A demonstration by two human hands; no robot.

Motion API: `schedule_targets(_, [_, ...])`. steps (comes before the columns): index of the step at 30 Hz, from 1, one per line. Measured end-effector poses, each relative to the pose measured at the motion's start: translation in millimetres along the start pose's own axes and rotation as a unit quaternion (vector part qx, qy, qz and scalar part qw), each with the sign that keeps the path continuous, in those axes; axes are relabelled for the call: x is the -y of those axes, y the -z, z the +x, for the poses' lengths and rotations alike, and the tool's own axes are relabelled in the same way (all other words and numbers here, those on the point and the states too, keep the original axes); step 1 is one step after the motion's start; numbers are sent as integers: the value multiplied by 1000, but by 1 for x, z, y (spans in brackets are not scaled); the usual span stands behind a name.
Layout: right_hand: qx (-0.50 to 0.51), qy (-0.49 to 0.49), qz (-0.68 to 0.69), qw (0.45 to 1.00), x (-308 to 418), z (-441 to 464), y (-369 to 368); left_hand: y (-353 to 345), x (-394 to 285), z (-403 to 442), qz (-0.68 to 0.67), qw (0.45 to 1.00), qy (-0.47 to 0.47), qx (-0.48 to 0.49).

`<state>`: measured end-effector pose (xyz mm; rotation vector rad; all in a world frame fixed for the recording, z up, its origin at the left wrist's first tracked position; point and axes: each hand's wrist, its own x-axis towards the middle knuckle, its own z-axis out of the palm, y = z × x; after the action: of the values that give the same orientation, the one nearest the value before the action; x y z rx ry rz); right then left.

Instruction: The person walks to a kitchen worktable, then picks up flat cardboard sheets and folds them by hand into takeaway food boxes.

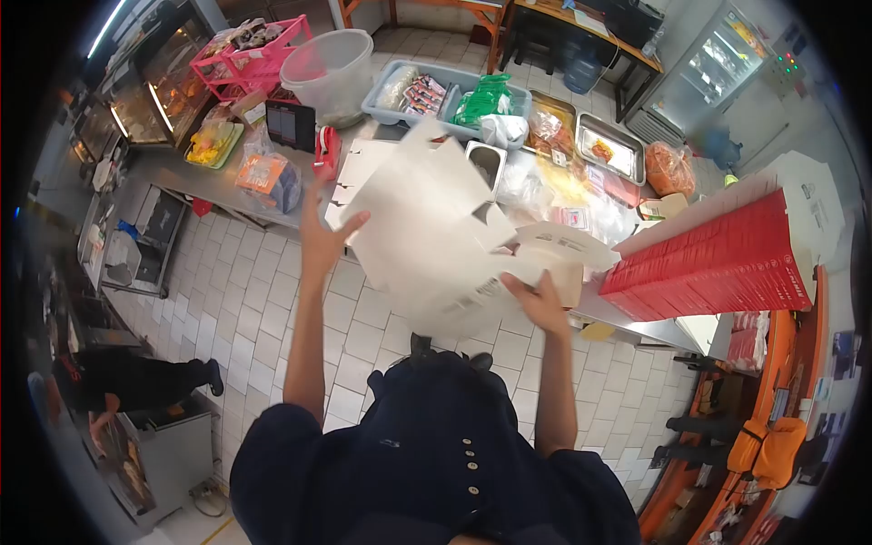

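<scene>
A large, unfolded white carton sheet (409, 218) hangs in front of me, tilted and partly blurred. At its left edge is my left hand (329, 234), fingers spread and thumb toward the sheet. My right hand (540, 300) pinches the sheet's lower right corner. Just behind that hand stands a small open carton (561, 263) with a printed flap. More white sheets (363, 163) lie on the counter, partly covered by the one in front. To the right, a tall stack of red-and-white folded cartons (708, 263) rests on the counter.
On the metal counter (213, 186) are a blue bin (391, 113), a clear bucket (327, 73), a tablet (291, 124), a red tape dispenser (327, 153), metal trays (613, 150) and bagged food (670, 168). A person in dark clothes (132, 386) is at the far left.
</scene>
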<state>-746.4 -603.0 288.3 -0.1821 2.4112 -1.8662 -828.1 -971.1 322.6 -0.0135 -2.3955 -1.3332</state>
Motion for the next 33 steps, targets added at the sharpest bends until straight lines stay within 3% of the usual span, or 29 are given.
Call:
schedule_targets(2, [45,-9,29,999,15,-6,30,13,4,26,-168,971,25,169])
schedule_targets(3, [87,-19,57,994,20,-9,41,16,13,23,-169,971,26,168])
schedule_targets(5, [94,-34,50,994,24,-5,51,7,35,20,-225,864,197,404])
schedule_targets(7, [12,-55,16,998,46,-4,53,-12,25,11,-241,850,208,421])
schedule_targets(8, [9,-56,16,998,52,-4,46,-18,15,8,-224,865,199,402])
schedule_targets(9, [-226,86,-119,963,59,-2,33,-22,9,8,-208,880,191,383])
schedule_targets(10, [-440,218,-244,836,62,-1,25,-28,10,14,-116,924,79,355])
schedule_targets(11, [-443,216,-245,835,57,-8,21,-34,9,16,-115,923,77,359])
schedule_targets(12, [-352,341,-165,856,48,-22,16,-40,-8,16,-114,969,41,214])
schedule_targets(14, [-158,390,-127,898,45,-39,-3,-51,-66,9,-179,983,-33,-36])
schedule_targets(15, [-63,317,-172,931,54,-42,-22,-60,-76,2,-177,983,-34,-29])
schedule_targets(17, [5,168,-186,968,101,-21,-54,-73,-90,-14,-140,959,-203,-136])
schedule_targets(18, [0,165,-185,969,103,-13,-63,-84,-84,-28,-175,959,-189,-117])
schedule_targets(20, [-168,230,-223,932,98,0,-73,-103,-85,-56,-190,962,-189,-57])
schedule_targets(21, [-172,230,-222,932,90,-1,-73,-107,-93,-67,-183,958,-221,-23])
schedule_targets(22, [-139,199,87,966,84,-5,-73,-108,-99,-75,-175,952,-250,9])
schedule_targets(23, [-89,159,293,939,78,-11,-66,-105,-104,-76,-175,952,-249,10])
schedule_targets(24, [-62,110,489,863,75,-16,-59,-100,-110,-79,-96,930,-351,59])
schedule_targets(25, [-32,72,582,809,81,-24,-42,-96,-116,-82,-16,889,-445,108])
schedule_targets(26, [-34,70,583,809,89,-27,-29,-94,-122,-89,-47,906,-406,110])
schedule_targets(28, [-120,-94,478,865,112,-21,-4,-87,-135,-90,-35,917,-386,93])
schedule_targets(33, [-126,-80,470,870,99,-5,-5,-101,-132,-91,-61,934,-342,85])
